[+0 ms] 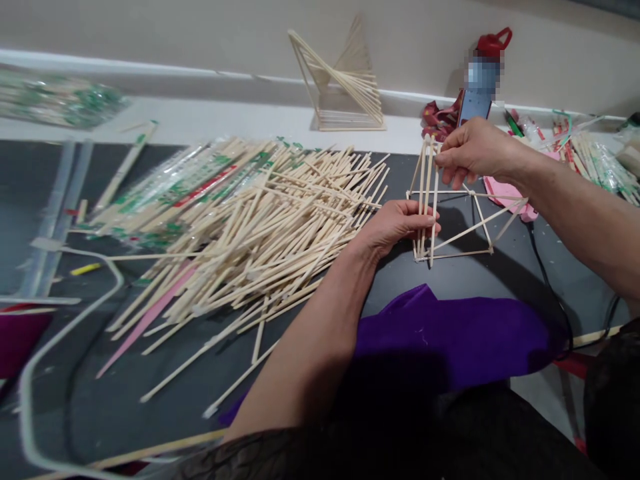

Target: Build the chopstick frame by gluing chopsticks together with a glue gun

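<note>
A small open frame of wooden chopsticks [463,253] stands on the dark table at the right, with a square base and slanting sticks above it. My left hand [395,227] is closed around upright chopsticks on the frame's left side, low down. Higher up, my right hand [475,152] pinches the upper part of a chopstick [434,200] that leans along these uprights. Its fingertips are close to the frame's top corner. To the left of my left hand spreads a big heap of loose chopsticks [280,233].
A finished-looking twisted stick model [350,87] stands by the wall. Beside it are a red-lidded bottle [483,77] and a phone [475,107]. A pink object [495,190] with a black cord lies behind the frame. Purple cloth [465,333] covers the front edge. Wrapped chopsticks [200,180] lie left.
</note>
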The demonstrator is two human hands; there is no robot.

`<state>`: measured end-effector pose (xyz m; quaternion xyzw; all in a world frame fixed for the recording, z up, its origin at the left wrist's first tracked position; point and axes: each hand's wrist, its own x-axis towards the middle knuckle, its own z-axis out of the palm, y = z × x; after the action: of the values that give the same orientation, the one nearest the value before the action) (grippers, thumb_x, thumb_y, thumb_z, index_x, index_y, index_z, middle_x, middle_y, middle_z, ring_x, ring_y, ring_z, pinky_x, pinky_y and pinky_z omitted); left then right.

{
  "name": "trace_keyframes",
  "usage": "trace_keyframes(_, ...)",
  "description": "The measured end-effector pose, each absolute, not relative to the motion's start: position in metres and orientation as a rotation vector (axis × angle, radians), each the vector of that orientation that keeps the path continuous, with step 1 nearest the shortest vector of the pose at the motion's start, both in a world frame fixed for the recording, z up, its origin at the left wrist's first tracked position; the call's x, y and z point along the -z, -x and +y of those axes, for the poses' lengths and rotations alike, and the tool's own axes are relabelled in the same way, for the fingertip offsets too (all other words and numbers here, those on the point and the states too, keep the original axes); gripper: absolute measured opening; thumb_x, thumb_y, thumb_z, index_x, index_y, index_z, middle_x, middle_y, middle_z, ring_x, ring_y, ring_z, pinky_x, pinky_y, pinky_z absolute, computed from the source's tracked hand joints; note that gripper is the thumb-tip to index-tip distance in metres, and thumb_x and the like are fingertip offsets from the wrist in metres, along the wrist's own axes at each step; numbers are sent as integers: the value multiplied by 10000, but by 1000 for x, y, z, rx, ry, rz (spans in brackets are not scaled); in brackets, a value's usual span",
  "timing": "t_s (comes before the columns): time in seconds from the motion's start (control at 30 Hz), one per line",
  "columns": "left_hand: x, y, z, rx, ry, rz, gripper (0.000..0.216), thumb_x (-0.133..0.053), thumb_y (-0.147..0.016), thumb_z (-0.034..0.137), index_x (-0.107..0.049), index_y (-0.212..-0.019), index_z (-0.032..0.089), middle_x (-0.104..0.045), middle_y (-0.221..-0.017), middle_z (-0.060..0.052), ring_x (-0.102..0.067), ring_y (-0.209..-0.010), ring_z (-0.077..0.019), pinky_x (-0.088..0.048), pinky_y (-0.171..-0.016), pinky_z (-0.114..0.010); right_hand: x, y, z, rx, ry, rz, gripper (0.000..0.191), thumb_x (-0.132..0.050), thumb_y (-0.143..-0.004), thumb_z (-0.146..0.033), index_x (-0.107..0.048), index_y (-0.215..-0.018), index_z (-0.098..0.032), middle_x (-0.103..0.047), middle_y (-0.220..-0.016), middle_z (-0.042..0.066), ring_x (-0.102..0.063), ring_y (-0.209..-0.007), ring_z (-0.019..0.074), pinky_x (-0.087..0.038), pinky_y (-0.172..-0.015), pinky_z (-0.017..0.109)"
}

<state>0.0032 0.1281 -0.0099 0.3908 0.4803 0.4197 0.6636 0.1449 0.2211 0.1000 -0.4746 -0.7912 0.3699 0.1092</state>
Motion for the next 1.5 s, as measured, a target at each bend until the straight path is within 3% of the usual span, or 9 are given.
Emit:
trace_keyframes(0.4,8,-3,127,-954,-881,1082,185,-769,-635,229,-680,-782,159,-723,-709,-25,-644,-663,-133,-473,-724,-300,-101,-142,220,-1075,1420,-2345,137,-701,-825,-174,-661,-697,-147,-658,-587,28,-610,-494,107,-414,-414,187)
trace_keyframes(0.57,8,-3,126,-957,-884,1093,171,-761,-643,230,-684,-780,163,-717,-711,-22,-637,-666,-133,-478,-732,-309,-101,-142,218,-1144,1375,-2300,206,-715,-817,-162,-623,-633,-158,-644,-576,33,-611,-494,115,-424,-448,203)
trace_keyframes(0.9,9,-2,126,-957,-887,1087,210,-787,-625,251,-689,-785,158,-721,-704,-26,-636,-658,-134,-448,-672,-286,-100,-143,218,-1123,1332,-2374,241,-603,-855,-88,-609,-624,-157,-667,-636,39,-601,-483,92,-371,-396,171)
trace_keyframes(1.17,8,-3,126,-945,-878,1110,182,-759,-641,235,-671,-784,166,-715,-708,-20,-631,-663,-134,-454,-695,-293,-97,-143,221,-1154,1337,-2343,157,-687,-824,-141,-629,-679,-161,-651,-615,24,-608,-501,97,-386,-412,169)
trace_keyframes(1.5,8,-4,126,-956,-877,1119,167,-751,-647,227,-678,-785,168,-711,-713,-20,-626,-665,-134,-462,-714,-301,-99,-143,221,-1108,1340,-2383,142,-663,-845,-167,-642,-705,-171,-646,-602,18,-601,-495,91,-367,-386,158)
